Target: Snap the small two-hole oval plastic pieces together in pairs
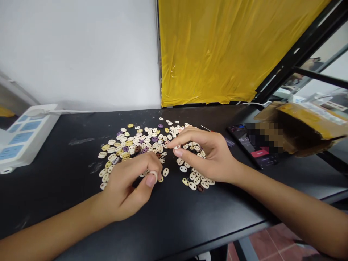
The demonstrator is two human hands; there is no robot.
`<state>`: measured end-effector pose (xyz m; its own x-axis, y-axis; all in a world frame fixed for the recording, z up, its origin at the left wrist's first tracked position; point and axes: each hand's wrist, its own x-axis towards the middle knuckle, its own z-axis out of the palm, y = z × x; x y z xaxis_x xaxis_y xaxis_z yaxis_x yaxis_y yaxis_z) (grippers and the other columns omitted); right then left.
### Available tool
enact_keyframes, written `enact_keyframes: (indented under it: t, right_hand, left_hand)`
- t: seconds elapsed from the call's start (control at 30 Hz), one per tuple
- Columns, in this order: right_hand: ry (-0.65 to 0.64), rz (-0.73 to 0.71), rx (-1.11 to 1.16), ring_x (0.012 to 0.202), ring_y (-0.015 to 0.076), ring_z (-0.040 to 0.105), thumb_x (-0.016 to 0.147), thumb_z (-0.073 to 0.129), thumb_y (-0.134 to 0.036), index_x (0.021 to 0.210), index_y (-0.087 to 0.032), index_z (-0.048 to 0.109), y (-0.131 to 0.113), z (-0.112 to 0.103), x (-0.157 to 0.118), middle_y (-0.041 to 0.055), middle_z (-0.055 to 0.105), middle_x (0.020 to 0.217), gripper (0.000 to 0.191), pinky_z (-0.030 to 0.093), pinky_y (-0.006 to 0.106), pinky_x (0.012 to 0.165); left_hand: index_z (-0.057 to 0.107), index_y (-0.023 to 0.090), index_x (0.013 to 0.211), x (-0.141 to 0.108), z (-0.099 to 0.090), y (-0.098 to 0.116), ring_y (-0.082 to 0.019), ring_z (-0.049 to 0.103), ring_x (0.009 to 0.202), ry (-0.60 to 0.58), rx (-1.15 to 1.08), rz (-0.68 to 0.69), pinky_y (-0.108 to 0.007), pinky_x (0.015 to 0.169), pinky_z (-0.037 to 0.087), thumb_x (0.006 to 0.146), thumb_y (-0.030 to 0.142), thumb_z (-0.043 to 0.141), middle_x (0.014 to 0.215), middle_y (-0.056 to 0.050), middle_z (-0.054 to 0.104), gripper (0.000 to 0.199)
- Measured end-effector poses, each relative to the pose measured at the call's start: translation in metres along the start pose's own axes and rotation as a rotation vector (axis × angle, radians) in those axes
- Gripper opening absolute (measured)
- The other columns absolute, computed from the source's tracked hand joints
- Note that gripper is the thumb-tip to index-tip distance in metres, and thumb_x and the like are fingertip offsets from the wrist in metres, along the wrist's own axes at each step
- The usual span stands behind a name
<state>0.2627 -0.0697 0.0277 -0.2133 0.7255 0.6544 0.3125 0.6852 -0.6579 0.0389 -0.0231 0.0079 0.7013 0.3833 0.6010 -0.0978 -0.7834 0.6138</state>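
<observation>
Pieces [154, 139] oval, two-holed; left hand [124, 178] pinching one.

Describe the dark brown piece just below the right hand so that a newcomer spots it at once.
On the black table, find the person's right hand. Below it, at the near edge of the small oval pieces gathered there, lies the dark brown piece. Its colour sets it apart: the pieces right beside it are pale cream.
</observation>
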Motion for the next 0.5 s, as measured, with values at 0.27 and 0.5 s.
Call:
enact_keyframes:
  t: [0.27,0.5]
  right_hand:
    - [0.025,-0.045,-0.040,0.070,0.0105,0.066,0.093,0.068,-0.012,0.096,-0.015,0.076,-0.002,0.003,-0.001,0.0019,0.075,0.080,0.009,0.053,0.025,0.069]
    - [0.026,0.104,0.090,0.074,0.0102,0.067,0.100,0.058,-0.018,0.105,-0.015,0.068,-0.005,0.002,-0.006,0.0003,0.067,0.080,0.011,0.055,0.025,0.072]
  left_hand:
    - [0.062,0.021,0.090,-0.001,0.005,0.005,-0.010,0.062,0.067,0.019,0.053,-0.126,-0.021,0.064,0.050,0.099,0.014,0.054,0.075,0.003,0.064,0.015]
    - [0.072,0.027,0.089,0.004,0.019,0.030,-0.009,0.067,0.062,0.178,-0.255,-0.488,-0.015,0.058,0.056,0.093,0.023,0.067,0.074,0.004,0.072,0.008]
